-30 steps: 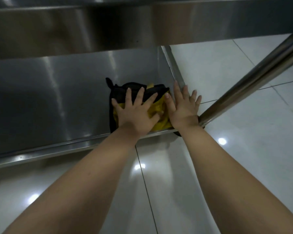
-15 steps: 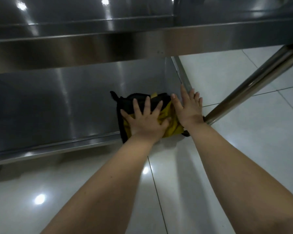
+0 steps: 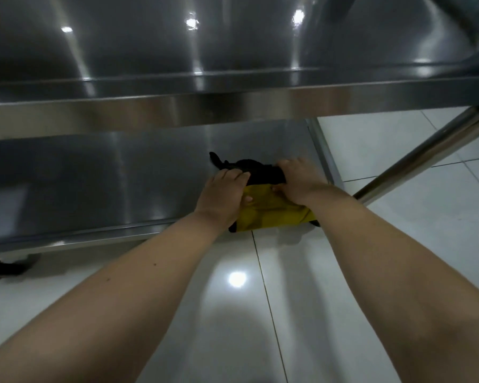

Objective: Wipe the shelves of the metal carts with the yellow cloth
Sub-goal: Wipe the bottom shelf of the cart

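Cloth: one yellow cloth (image 3: 271, 214), its black part bunched up (same cloth, probably), at the lower shelf (image 3: 122, 183) front right corner.
Hands: two, left hand (image 3: 224, 194) and right hand (image 3: 299, 181), both gripping it.
Shelves: two; the upper shelf (image 3: 177, 51) overhangs the view.
Leg: one cart leg (image 3: 426, 153), right.

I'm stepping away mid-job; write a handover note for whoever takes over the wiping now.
Left hand: grips the cloth, fingers curled over its black fold.
Right hand: grips it the same way.
Cloth: front right corner of the lower shelf, overhanging its front edge.
Done: no telling what is wiped.
Left: probably the shelf's stretch to the left, and the upper shelf.
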The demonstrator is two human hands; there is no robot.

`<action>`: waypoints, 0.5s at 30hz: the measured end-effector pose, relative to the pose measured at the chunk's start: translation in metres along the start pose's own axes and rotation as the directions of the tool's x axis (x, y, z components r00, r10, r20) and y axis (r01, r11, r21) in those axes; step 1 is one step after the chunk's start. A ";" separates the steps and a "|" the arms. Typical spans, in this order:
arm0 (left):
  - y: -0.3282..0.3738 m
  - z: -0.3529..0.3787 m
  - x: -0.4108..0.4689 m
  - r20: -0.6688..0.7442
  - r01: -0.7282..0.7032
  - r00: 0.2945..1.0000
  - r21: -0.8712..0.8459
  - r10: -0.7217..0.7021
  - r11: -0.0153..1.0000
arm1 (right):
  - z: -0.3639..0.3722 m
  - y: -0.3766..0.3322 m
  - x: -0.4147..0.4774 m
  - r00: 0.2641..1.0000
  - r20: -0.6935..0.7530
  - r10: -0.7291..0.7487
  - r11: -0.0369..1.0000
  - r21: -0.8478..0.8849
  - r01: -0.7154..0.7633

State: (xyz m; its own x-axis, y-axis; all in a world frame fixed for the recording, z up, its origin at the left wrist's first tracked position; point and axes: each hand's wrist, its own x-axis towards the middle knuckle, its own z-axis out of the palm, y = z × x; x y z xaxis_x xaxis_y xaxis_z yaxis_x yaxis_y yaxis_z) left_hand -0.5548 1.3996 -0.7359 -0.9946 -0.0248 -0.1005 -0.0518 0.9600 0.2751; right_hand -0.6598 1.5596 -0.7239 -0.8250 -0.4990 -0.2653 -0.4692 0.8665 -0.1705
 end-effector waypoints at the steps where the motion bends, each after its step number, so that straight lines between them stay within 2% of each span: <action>1: 0.000 -0.004 -0.002 0.009 -0.002 1.000 0.006 0.002 1.000 | 0.000 -0.007 -0.004 1.000 -0.002 0.022 0.998 -0.057 -0.022; 3: 0.001 -0.015 -0.008 0.041 -0.008 0.999 0.007 0.008 1.000 | -0.003 -0.020 -0.021 0.999 -0.017 0.051 0.994 -0.097 -0.052; 5: 0.003 -0.024 -0.019 0.073 -0.035 0.997 0.016 0.034 0.999 | -0.006 -0.032 -0.046 0.997 -0.046 0.058 0.997 -0.053 -0.061; 8: 0.004 -0.034 -0.040 0.047 -0.137 0.990 0.080 0.134 0.987 | -0.006 -0.047 -0.087 0.981 -0.195 0.007 0.999 -0.051 -0.018; 11: 0.004 -0.055 -0.069 -0.026 -0.175 0.984 0.013 0.175 0.985 | -0.025 -0.065 -0.119 0.979 -0.201 -0.028 1.000 0.003 0.029; 15: 0.008 -0.109 -0.123 -0.085 -0.131 0.989 -0.086 0.124 0.988 | -0.089 -0.118 -0.174 0.977 -0.208 -0.046 0.996 0.060 0.060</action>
State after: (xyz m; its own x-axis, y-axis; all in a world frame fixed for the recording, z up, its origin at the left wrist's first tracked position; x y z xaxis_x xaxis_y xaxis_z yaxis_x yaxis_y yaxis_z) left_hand -0.4428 1.3803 -0.6166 -0.9974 0.0706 0.0157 0.0714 0.9276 0.3668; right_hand -0.4895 1.5456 -0.5729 -0.8498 -0.5244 -0.0544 -0.4982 0.8325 -0.2422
